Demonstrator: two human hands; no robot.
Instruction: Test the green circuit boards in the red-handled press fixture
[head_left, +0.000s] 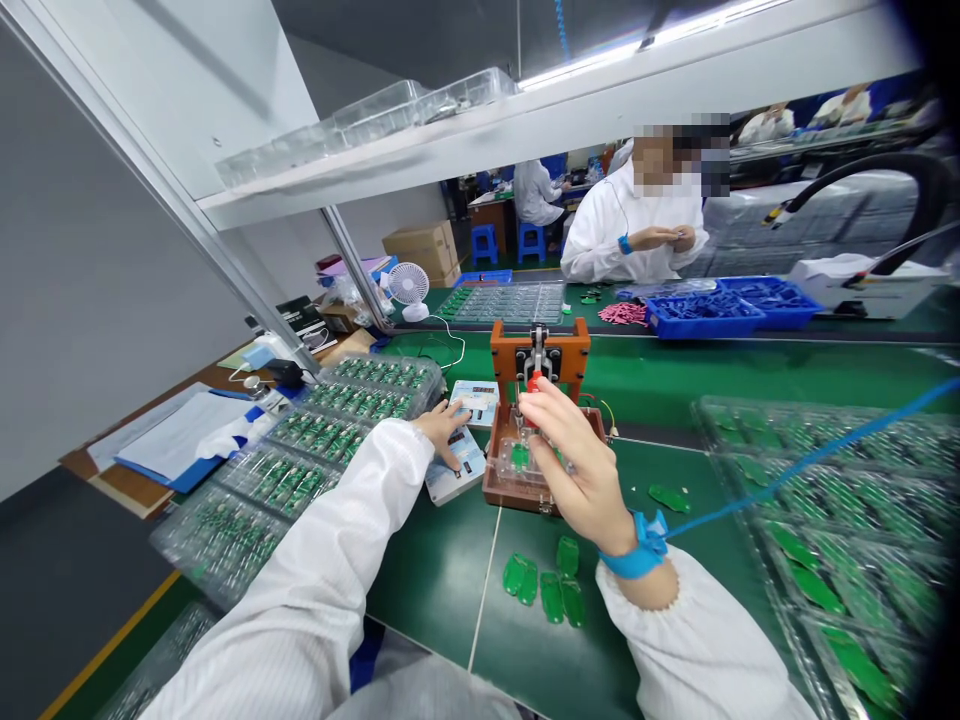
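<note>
The right hand (583,462) meets the red lever handle (534,384) of an orange-framed press (577,352) with bent fingers; whether it grips is hidden. The left hand (442,426), fingers spread and grasping nothing, lies over two flat blue-and-white instrument boxes (451,481) left of the press. A small green circuit board (519,457) sits in the press's clear plastic holder (502,463). Working the lever smoothly, board flat and fingertips out from underneath, seems best. Loose green rounded boards (551,597) lie nearer.

An orange-framed press (538,352) with a red handle (534,383) is standing upright beside two pale-blue boxes (469,464).
</note>
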